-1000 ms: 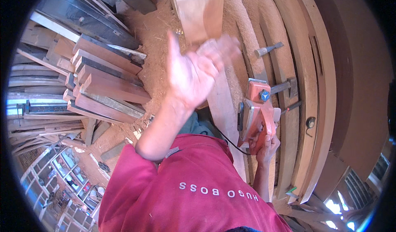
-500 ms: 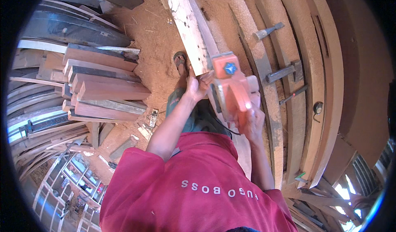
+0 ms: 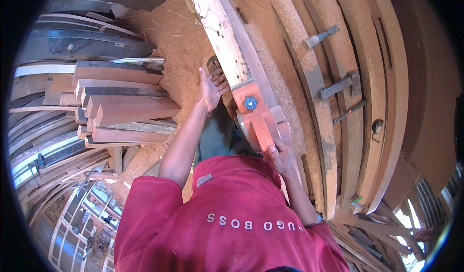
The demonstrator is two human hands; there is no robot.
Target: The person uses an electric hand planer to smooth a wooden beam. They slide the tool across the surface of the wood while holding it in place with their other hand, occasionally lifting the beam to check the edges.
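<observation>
My right hand (image 3: 282, 157) is wrapped around the rear handle of an orange electric planer (image 3: 249, 89) with a blue front knob. The planer's front lies over the near end of a pale, cracked wooden beam (image 3: 217, 28), which runs away from me. Left of that end, my left hand (image 3: 211, 90) hangs apart from the wood with fingers spread, holding nothing. Beneath the planer, its contact with the wood is hidden. A darker board (image 3: 251, 64) runs along the beam's right side.
Stacked timber (image 3: 135, 108) stands to my left. On long sawdust-covered planks at right lie a chisel (image 3: 321, 37), a hammer (image 3: 338, 87), a thin dark rod (image 3: 349, 112) and a small round tape measure (image 3: 378, 126). Sawdust (image 3: 179, 44) covers the floor around my foot.
The planer has swung left and toward me, onto the beam's end. My left hand has let go of that end and moved left, its fingers opening.
</observation>
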